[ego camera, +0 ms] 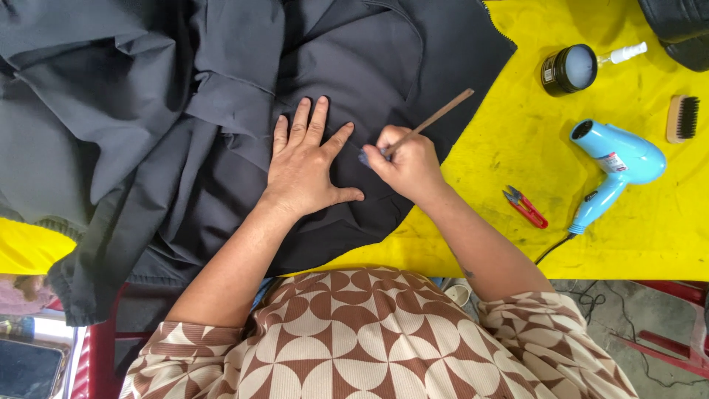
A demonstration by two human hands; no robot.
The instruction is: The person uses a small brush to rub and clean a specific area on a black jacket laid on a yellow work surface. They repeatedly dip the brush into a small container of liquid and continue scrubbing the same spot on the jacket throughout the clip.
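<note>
1. The dark grey woven fabric garment (185,111) lies spread and rumpled over the left and middle of the bright yellow counter (517,244). It looks soft, limp and light; it folds easily and would probably slide under a push unless pinned flat.
2. The left hand (306,166) rests palm-down on the garment, its fingers (310,122) fully spread and gripping nothing, only pressing the cloth flat. That flat press looks like the right hold for such slack cloth.
3. The right hand (406,162), just right of the left hand, is closed in a pinch around a thin brown wooden stick (432,118); its lower end meets the garment, where a small bluish tip shows.
4. Right of the garment, on the bare counter, lie small red thread snips (526,207), a light blue hair dryer (613,166) with a black cord, a round black tin (569,69), a small white spray bottle (626,52) and a wooden brush with black bristles (683,118).
5. The counter looks hard, smooth and scuffed with dark smudges. Below its near edge show grey floor and red furniture.
</note>
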